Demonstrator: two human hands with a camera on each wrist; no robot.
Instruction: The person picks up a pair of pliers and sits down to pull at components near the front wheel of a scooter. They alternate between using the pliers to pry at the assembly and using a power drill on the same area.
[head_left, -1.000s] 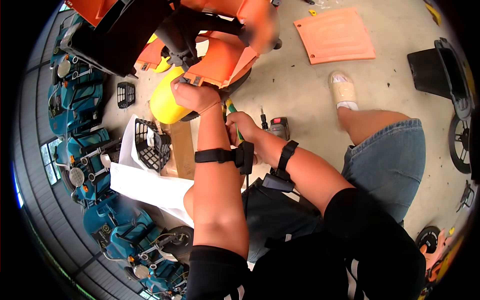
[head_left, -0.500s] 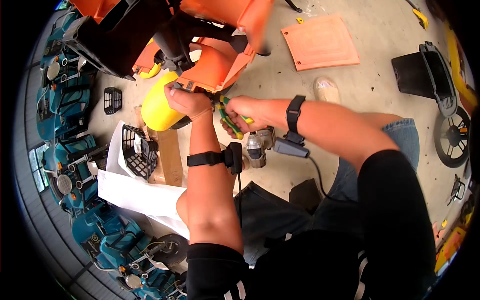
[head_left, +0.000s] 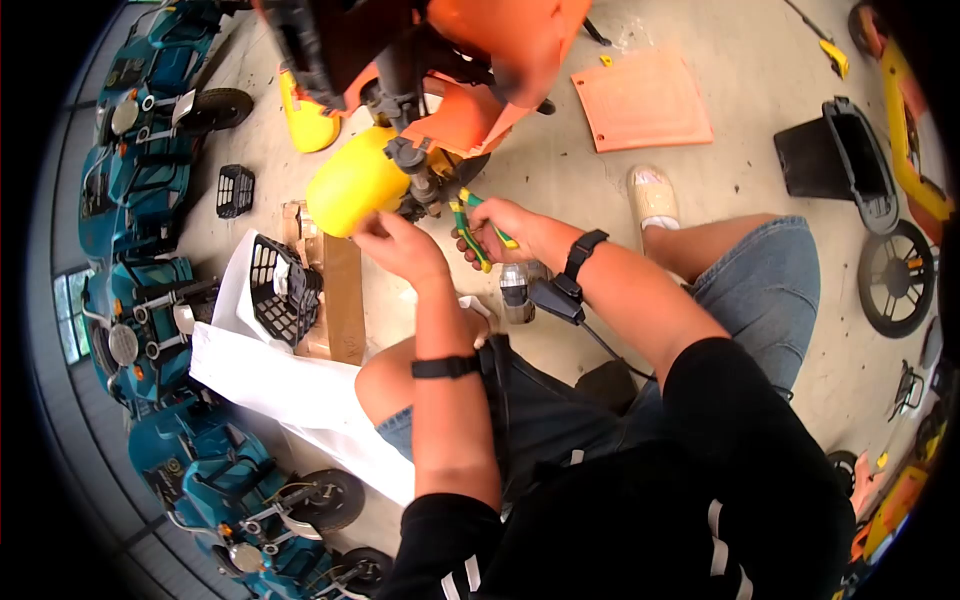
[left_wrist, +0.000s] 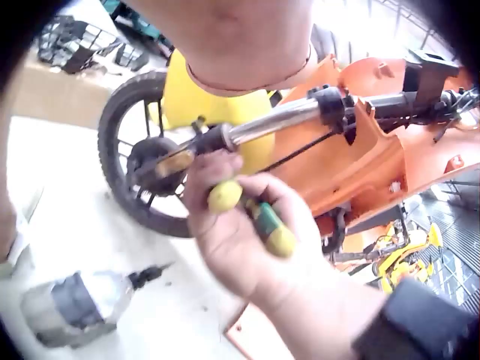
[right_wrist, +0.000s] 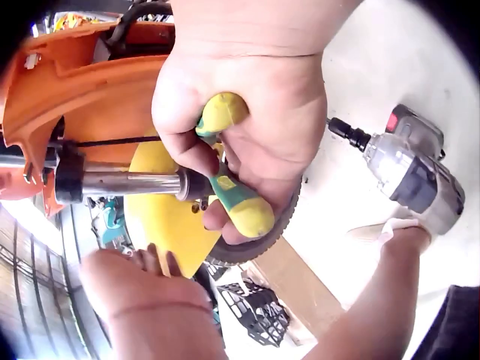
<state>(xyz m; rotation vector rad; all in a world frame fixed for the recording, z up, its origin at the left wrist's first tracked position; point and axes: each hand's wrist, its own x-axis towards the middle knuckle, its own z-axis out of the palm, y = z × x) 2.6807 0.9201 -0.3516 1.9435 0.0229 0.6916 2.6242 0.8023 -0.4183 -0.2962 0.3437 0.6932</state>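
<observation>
Right hand (head_left: pixel 508 225) grips pliers (right_wrist: pixel 244 206), green handles yellow-tipped, spread; tool's tip hidden near shiny fork leg (left_wrist: pixel 274 124). Left hand (head_left: pixel 405 250) now off orange bodywork (head_left: pixel 455 122), no longer steadying it; fingers loose beside yellow mudguard (head_left: pixel 355 185), contact unclear. Beyond right fingers: power drill (right_wrist: pixel 412 176); farther, flat orange panel (head_left: pixel 645 100).

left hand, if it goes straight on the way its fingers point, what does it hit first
The left hand would probably meet the yellow fender first; how much depth lies between them is unclear.
</observation>
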